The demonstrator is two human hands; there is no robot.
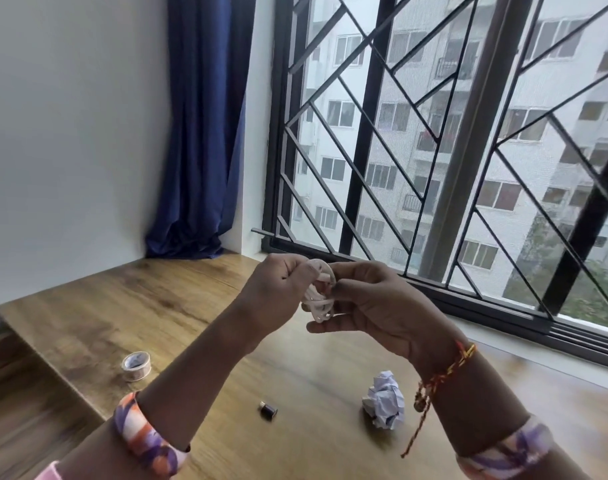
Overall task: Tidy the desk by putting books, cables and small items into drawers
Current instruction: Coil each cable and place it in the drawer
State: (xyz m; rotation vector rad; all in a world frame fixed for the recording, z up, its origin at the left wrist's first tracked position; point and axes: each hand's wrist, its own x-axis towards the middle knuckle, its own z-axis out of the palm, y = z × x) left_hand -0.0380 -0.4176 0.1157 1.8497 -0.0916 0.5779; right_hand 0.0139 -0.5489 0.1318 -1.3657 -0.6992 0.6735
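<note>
Both hands are raised above the wooden desk (139, 306), holding a coiled white cable (319, 299) between them. My left hand (278, 289) is closed on the coil's upper left side. My right hand (375, 303) pinches the coil from the right, fingers curled under it. Part of the cable is hidden inside the fingers. On the desk below lie a roll of clear tape (136, 366) at the left, a small dark cylindrical item (268, 410) in the middle, and a crumpled ball of white paper (385, 399) at the right.
A barred window (434, 150) runs along the desk's far right side, with its sill close behind the hands. A blue curtain (198, 133) hangs in the far corner against a white wall. The desk's left edge drops to a lower wooden surface (15, 393).
</note>
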